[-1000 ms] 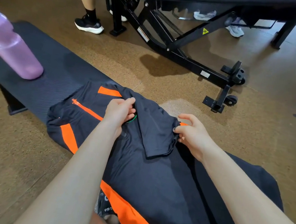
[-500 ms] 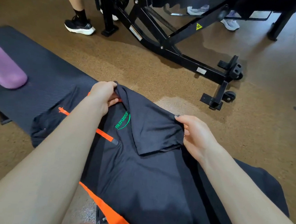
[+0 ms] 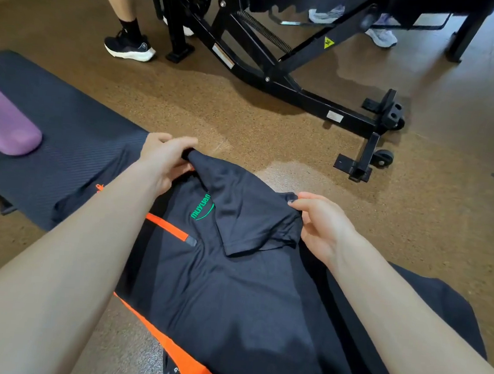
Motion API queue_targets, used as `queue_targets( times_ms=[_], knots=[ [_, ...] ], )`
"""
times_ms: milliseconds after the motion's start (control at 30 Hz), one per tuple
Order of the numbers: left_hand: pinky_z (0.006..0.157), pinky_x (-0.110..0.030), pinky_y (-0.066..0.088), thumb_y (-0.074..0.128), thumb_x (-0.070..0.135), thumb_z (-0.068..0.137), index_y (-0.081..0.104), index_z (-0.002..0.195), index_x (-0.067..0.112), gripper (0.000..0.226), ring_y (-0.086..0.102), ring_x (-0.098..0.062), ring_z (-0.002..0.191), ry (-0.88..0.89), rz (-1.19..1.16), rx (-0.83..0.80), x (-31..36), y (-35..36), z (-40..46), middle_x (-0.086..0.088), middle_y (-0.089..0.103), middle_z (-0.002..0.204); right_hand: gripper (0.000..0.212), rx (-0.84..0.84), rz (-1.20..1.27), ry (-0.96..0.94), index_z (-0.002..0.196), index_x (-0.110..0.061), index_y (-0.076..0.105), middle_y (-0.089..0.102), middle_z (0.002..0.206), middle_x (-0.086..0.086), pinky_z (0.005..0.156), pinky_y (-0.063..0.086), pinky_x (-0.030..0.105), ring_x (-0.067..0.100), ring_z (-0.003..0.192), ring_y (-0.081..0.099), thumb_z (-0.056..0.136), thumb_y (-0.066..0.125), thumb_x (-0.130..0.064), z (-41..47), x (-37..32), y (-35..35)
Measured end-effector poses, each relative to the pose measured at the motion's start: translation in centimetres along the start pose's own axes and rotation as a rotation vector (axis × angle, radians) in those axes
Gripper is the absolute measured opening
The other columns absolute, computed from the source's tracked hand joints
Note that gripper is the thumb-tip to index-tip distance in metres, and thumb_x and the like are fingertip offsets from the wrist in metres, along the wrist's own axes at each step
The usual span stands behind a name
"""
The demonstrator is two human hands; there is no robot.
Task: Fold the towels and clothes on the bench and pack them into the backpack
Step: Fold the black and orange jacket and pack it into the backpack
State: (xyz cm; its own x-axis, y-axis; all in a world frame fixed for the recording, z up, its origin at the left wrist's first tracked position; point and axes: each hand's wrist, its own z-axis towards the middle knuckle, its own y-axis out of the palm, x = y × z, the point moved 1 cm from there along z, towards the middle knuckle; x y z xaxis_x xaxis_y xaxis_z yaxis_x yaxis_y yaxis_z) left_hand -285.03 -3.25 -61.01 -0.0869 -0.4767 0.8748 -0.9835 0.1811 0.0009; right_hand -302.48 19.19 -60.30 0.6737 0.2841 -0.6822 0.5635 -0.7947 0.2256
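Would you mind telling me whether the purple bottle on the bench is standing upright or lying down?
Lying down: the purple bottle rests on its side on the bench pad.

Pretty clearly a gym: there's a black adjustable weight bench (image 3: pixel 284 66) with a steel frame, a spring, a yellow warning sticker and little transport wheels (image 3: pixel 383 158), sitting on that speckled brown rubbery floor (image 3: pixel 416 233). Closer in there's a flat padded bench (image 3: pixel 62 151) with a purple bottle (image 3: pixel 2 125) lying on it. Someone's leg in a black sneaker (image 3: pixel 129 46) shows by the frame, and lighter sneakers (image 3: pixel 381 35) show behind it.
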Motion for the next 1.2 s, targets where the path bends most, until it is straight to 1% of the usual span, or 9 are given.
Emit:
queue_targets(
  times_ms=[133, 233, 300, 533, 633, 767, 867, 1000, 1200],
  knots=[
    [0.061, -0.031, 0.057, 0.041, -0.017, 0.093, 0.057, 0.115, 0.012, 0.039, 0.061, -0.023, 0.072, 0.13, 0.091, 0.0, 0.4, -0.5, 0.2, -0.018, 0.056, 0.098, 0.057, -0.042, 0.111, 0.048, 0.141, -0.01, 0.046, 0.056, 0.13, 0.032, 0.073, 0.063, 0.04, 0.036, 0.111, 0.067, 0.091, 0.052, 0.017, -0.8, 0.2, -0.5],
    [0.072, -0.03, 0.056, 0.035, -0.016, 0.096, 0.064, 0.104, 0.012, 0.041, 0.062, -0.021, 0.078, 0.087, -0.016, -0.058, 0.6, -1.1, 0.7, -0.017, 0.058, 0.1, 0.054, -0.032, 0.078, -0.002, 0.133, -0.014, 0.054, 0.064, 0.118, 0.017, 0.085, 0.061, 0.041, 0.025, 0.099, 0.071, 0.089, 0.052, 0.018, -1.4, 0.6, -0.2],
    [0.075, -0.028, 0.056, 0.04, -0.013, 0.096, 0.067, 0.104, 0.011, 0.037, 0.063, -0.02, 0.081, 0.034, -0.09, -0.073, 0.6, -1.4, 1.0, -0.013, 0.062, 0.095, 0.052, 0.009, -0.003, -0.05, 0.126, -0.012, 0.059, 0.062, 0.124, 0.015, 0.098, 0.055, 0.045, 0.028, 0.108, 0.067, 0.085, 0.054, 0.019, -1.5, 1.1, 0.2],
    [0.073, -0.03, 0.061, 0.056, -0.013, 0.088, 0.066, 0.111, 0.016, 0.038, 0.061, -0.018, 0.085, 0.197, 0.297, -0.005, -0.5, -2.4, 2.0, -0.005, 0.056, 0.097, 0.044, 0.043, -0.268, -0.122, 0.112, -0.017, 0.058, 0.062, 0.112, 0.008, 0.097, 0.054, 0.048, 0.027, 0.102, 0.064, 0.081, 0.067, 0.012, -2.1, 3.0, 0.7],
    [0.056, -0.021, 0.057, 0.044, -0.019, 0.087, 0.067, 0.108, 0.015, 0.046, 0.061, -0.015, 0.079, 0.204, 0.269, -0.024, -0.1, -2.3, 1.8, -0.004, 0.056, 0.097, 0.041, 0.067, -0.297, -0.155, 0.109, -0.016, 0.059, 0.062, 0.095, 0.005, 0.08, 0.057, 0.04, 0.023, 0.089, 0.064, 0.081, 0.065, 0.013, -2.0, 3.1, 0.3],
    [0.072, -0.029, 0.062, 0.047, -0.018, 0.087, 0.063, 0.113, 0.009, 0.041, 0.063, -0.021, 0.086, 0.137, 0.162, -0.025, -0.3, -2.5, 1.7, -0.013, 0.056, 0.105, 0.035, 0.049, -0.151, -0.124, 0.107, -0.012, 0.057, 0.064, 0.097, 0.008, 0.054, 0.058, 0.026, 0.014, 0.072, 0.067, 0.084, 0.062, 0.013, -2.1, 3.3, 0.2],
    [0.063, -0.022, 0.058, 0.06, -0.006, 0.087, 0.064, 0.111, 0.012, 0.031, 0.065, -0.021, 0.086, 0.301, 0.492, 0.03, -0.3, -3.0, 1.7, -0.007, 0.06, 0.1, 0.037, 0.111, -0.528, -0.274, 0.111, -0.016, 0.055, 0.054, 0.102, 0.004, 0.058, 0.062, 0.041, 0.016, 0.071, 0.065, 0.084, 0.06, 0.009, -2.3, 4.3, -0.1],
    [0.086, -0.035, 0.049, 0.066, 0.006, 0.083, 0.063, 0.111, 0.015, 0.029, 0.061, -0.03, 0.101, 0.578, 1.008, 0.113, -0.1, -3.7, 1.6, -0.014, 0.063, 0.112, 0.036, 0.201, -1.234, -0.771, 0.117, -0.019, 0.05, 0.048, 0.11, -0.001, 0.073, 0.051, 0.043, 0.024, 0.095, 0.054, 0.087, 0.056, 0.0, -2.7, 5.0, -0.3],
    [0.088, -0.038, 0.047, 0.063, 0.026, 0.09, 0.059, 0.122, 0.022, 0.033, 0.06, -0.025, 0.095, 0.675, 1.007, 0.111, -1.2, -4.7, -0.3, -0.011, 0.058, 0.11, 0.027, 0.235, -1.441, -0.898, 0.124, -0.013, 0.053, 0.051, 0.114, 0.005, 0.074, 0.046, 0.036, 0.025, 0.104, 0.05, 0.097, 0.052, -0.01, -3.5, 6.4, -0.7]
  ],
)
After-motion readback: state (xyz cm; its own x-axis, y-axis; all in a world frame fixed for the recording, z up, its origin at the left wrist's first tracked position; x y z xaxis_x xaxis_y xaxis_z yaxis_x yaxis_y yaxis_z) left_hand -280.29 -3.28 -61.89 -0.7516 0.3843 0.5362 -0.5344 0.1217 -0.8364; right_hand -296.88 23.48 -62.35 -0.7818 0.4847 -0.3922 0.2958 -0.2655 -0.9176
